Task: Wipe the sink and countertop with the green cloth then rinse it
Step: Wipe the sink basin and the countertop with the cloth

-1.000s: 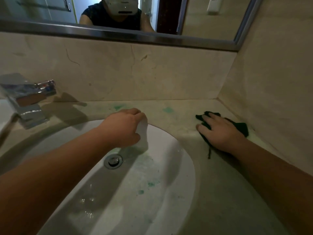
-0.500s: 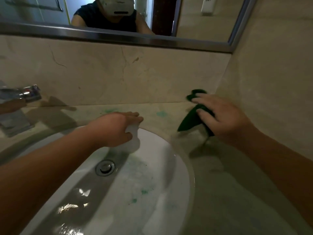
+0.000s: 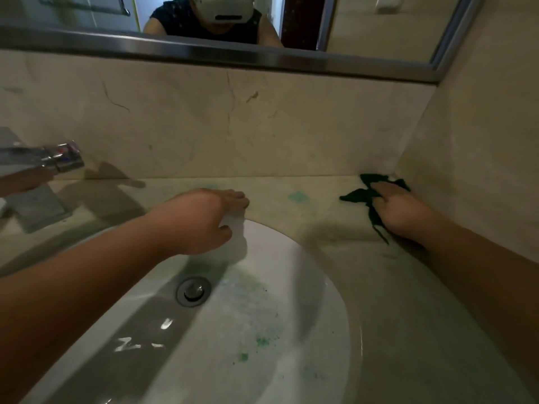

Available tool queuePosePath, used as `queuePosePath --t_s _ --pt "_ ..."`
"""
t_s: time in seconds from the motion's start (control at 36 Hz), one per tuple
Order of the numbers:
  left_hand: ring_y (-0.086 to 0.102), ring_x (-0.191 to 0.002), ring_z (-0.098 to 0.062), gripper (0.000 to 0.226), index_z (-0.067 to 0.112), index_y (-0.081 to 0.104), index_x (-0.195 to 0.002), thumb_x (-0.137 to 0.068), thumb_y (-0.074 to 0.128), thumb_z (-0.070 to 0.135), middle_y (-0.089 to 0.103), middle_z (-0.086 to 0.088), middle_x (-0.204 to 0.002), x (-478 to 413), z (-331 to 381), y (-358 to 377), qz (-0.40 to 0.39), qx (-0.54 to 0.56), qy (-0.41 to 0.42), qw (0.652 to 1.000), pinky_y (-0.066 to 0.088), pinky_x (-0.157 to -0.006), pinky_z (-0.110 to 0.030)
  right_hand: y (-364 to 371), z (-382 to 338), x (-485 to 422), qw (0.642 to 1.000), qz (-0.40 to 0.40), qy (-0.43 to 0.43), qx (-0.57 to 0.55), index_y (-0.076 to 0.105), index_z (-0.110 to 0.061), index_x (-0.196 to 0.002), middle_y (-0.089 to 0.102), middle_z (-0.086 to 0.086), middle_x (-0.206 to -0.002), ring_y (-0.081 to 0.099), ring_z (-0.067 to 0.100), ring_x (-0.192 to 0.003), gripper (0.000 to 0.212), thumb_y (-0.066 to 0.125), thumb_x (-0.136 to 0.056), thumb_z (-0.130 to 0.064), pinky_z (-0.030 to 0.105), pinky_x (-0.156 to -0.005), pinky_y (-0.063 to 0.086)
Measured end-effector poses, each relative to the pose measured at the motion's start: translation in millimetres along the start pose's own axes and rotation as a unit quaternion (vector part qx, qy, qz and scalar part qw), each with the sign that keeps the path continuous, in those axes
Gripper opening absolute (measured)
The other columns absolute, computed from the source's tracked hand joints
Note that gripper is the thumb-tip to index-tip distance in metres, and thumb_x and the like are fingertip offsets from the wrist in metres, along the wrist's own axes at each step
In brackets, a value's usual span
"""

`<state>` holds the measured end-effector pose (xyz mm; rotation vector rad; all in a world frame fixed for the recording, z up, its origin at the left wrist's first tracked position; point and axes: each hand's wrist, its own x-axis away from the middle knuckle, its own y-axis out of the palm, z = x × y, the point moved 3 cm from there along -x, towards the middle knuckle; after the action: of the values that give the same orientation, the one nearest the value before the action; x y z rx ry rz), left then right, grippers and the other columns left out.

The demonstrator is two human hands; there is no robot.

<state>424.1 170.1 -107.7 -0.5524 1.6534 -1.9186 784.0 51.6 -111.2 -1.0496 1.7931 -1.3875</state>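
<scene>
The right hand (image 3: 399, 211) lay palm-down on the green cloth (image 3: 360, 196), fingers laid fairly straight over it and pressing it to the countertop (image 3: 408, 301) rather than closing round it. The cloth sat bunched in the far right corner, just beside the spot where the back wall met the side wall, with dark folds sticking out past the fingertips and a strand trailing below the palm. The left hand (image 3: 201, 220) gripped the back rim of the sink (image 3: 291, 287) — fingers curled over onto the counter, thumb inside the basin. Green smudges (image 3: 297, 196) marked the counter between the hands, and more flecked the basin right of the drain (image 3: 193, 291). A chrome faucet (image 3: 43, 161) stood at far left.
</scene>
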Motion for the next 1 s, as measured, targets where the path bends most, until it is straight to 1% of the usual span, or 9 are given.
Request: queuePosePath --t_s 0.14,0.36,0.44,0.5,0.58,0.69,0.75,0.86,1.0 --pt "0.029 -0.157 -0.008 0.079 0.033 0.031 -0.165 -0.093 0.063 0.019 0.023 0.015 -0.173 3 -2 2 -0.005 0.004 0.004 1.000 0.027 -0.121 -0.024 12 -57 -8 0.994 -0.030 -0.103 -0.019 0.030 -0.014 -0.162 0.023 0.005 -0.171 0.021 0.018 -0.157 0.051 0.035 -0.112 -0.021 0.008 -0.109 0.006" --pt "0.024 -0.158 -0.008 0.083 0.034 0.031 -0.165 -0.091 0.055 0.005 0.022 0.016 -0.173 5 -4 1 -0.022 0.037 -0.002 0.999 0.026 -0.126 -0.028 30 -138 16 0.968 -0.066 -0.241 -0.022 0.038 -0.028 -0.160 0.030 -0.006 -0.169 0.023 0.014 -0.156 0.050 0.039 -0.111 -0.024 0.020 -0.122 0.011" --pt "0.024 -0.159 -0.011 0.087 0.033 0.036 -0.164 -0.086 0.048 -0.005 0.027 0.014 -0.172 5 -7 -1 -0.015 0.057 -0.008 0.998 0.025 -0.129 -0.033 20 -146 55 0.949 -0.112 -0.292 -0.042 0.053 -0.036 -0.149 0.050 -0.009 -0.157 0.046 0.011 -0.142 0.043 0.044 -0.110 -0.022 0.024 -0.121 0.026" --pt "0.025 -0.159 -0.010 0.089 0.033 0.038 -0.163 -0.084 0.045 -0.008 0.028 0.013 -0.172 4 -8 -1 -0.012 0.063 -0.008 0.998 0.025 -0.129 -0.036 9 -142 88 0.932 -0.165 -0.320 -0.048 0.062 -0.039 -0.138 0.063 -0.014 -0.139 0.060 0.002 -0.117 0.038 0.048 -0.109 -0.020 0.023 -0.107 0.045" --pt "0.024 -0.158 -0.009 0.089 0.031 0.039 -0.163 -0.083 0.045 -0.008 0.026 0.014 -0.172 4 -8 0 -0.013 0.069 -0.010 0.998 0.022 -0.129 -0.030 -21 -117 105 0.942 -0.111 -0.300 -0.104 0.068 -0.038 -0.131 0.068 -0.020 -0.125 0.059 -0.012 -0.111 0.036 0.052 -0.106 -0.016 0.005 -0.098 0.040" --pt "0.024 -0.158 -0.009 0.087 0.031 0.036 -0.164 -0.085 0.049 -0.003 0.024 0.014 -0.173 5 -1 -1 -0.009 0.059 -0.009 0.998 0.021 -0.123 -0.023 -59 -53 66 0.977 0.039 -0.160 -0.132 0.065 -0.035 -0.133 0.066 -0.006 -0.124 0.061 0.017 -0.113 0.032 0.050 -0.107 -0.023 0.027 -0.093 0.042" --pt "0.024 -0.158 -0.009 0.086 0.031 0.035 -0.164 -0.086 0.050 -0.002 0.023 0.014 -0.173 8 1 -3 -0.008 0.061 -0.010 0.998 0.021 -0.122 -0.021 -58 -19 43 0.993 0.023 -0.083 -0.078 0.059 -0.028 -0.143 0.062 0.001 -0.138 0.056 0.027 -0.124 0.037 0.048 -0.109 -0.022 0.032 -0.097 0.040" --pt "0.023 -0.158 -0.008 0.086 0.031 0.035 -0.164 -0.087 0.050 -0.003 0.024 0.014 -0.173 7 -1 -3 -0.013 0.068 -0.011 0.998 0.019 -0.122 -0.020 -19 8 17 0.999 -0.029 0.004 0.036 0.040 -0.008 -0.157 0.038 0.018 -0.163 0.037 0.037 -0.148 0.052 0.042 -0.110 -0.032 0.042 -0.122 0.028" --pt "0.024 -0.158 -0.008 0.085 0.032 0.038 -0.163 -0.086 0.050 -0.002 0.026 0.013 -0.173 2 -6 2 -0.015 0.064 -0.005 0.998 0.019 -0.126 -0.023 12 -49 14 0.997 -0.006 -0.066 0.033 0.038 -0.006 -0.158 0.031 0.016 -0.168 0.029 0.031 -0.154 0.051 0.036 -0.112 -0.029 0.033 -0.123 0.017"
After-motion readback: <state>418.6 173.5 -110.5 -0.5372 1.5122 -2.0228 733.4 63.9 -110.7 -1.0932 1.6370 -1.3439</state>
